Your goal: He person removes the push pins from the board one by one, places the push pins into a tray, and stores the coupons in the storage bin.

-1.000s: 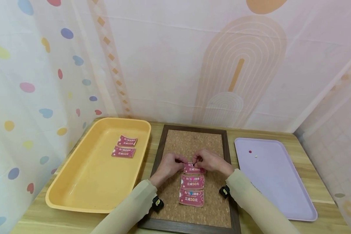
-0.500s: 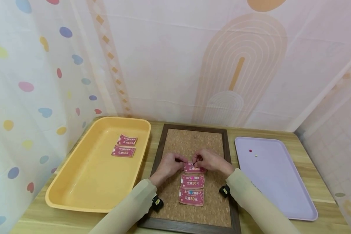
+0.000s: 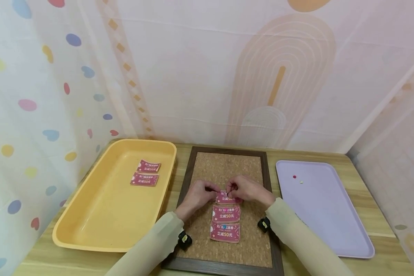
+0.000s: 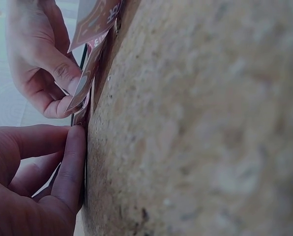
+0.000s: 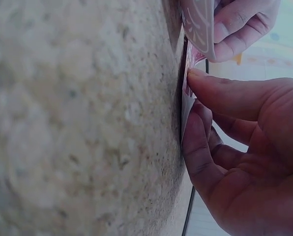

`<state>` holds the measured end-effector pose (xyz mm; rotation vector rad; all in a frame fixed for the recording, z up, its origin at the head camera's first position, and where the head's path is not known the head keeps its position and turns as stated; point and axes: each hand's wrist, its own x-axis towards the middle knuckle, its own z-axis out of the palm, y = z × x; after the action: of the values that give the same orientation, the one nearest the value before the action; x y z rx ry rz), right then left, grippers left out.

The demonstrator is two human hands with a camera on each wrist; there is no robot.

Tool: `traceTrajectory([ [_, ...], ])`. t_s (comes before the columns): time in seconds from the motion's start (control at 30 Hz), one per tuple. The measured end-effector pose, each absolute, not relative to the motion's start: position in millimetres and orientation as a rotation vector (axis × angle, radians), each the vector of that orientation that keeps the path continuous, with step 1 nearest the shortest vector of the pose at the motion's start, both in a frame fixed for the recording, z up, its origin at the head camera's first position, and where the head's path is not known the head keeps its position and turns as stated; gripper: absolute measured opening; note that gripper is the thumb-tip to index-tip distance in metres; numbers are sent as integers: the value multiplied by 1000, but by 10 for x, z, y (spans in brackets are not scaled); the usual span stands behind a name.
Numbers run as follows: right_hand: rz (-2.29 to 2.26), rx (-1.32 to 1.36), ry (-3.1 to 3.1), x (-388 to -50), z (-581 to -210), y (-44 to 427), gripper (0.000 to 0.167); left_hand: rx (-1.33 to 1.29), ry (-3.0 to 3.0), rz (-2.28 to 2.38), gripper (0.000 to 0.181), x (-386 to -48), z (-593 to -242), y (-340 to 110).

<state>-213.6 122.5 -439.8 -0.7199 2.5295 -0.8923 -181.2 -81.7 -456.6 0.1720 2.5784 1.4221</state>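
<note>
My left hand pinches the left edge of the uppermost coupon, a pink paper slip lying on the framed corkboard. At that coupon's top middle, the thumb and curled fingers of my right hand close on a small dark spot that looks like a pushpin, mostly covered by the fingertips. The right wrist view shows the thumb against the paper. Below lie a middle coupon with a pink pushpin and a bottom coupon with a blue pushpin.
On the left stands a yellow tray with two more coupons inside. To the right, a lilac tray holds a red pin and a pale one. A patterned curtain hangs behind the wooden table.
The head view has shifted slightly. Both hands keep their places at the uppermost coupon, with no clear movement of fingers or paper.
</note>
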Motion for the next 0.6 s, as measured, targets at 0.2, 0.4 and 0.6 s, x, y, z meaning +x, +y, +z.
traceTrajectory([
  [0.2, -873, -742, 2529, -2135, -4404, 1232, 15, 168, 2578, 1424, 14, -1805, -4573, -812],
  [0.4, -1027, -696, 2437, -2125, -4376, 1276, 9, 151, 2570, 1426, 14, -1805, -4574, -815],
  [0.6, -1122, -707, 2476, -2084, -4277, 1328, 6, 75, 2605, 1434, 14, -1807, -4519, -815],
])
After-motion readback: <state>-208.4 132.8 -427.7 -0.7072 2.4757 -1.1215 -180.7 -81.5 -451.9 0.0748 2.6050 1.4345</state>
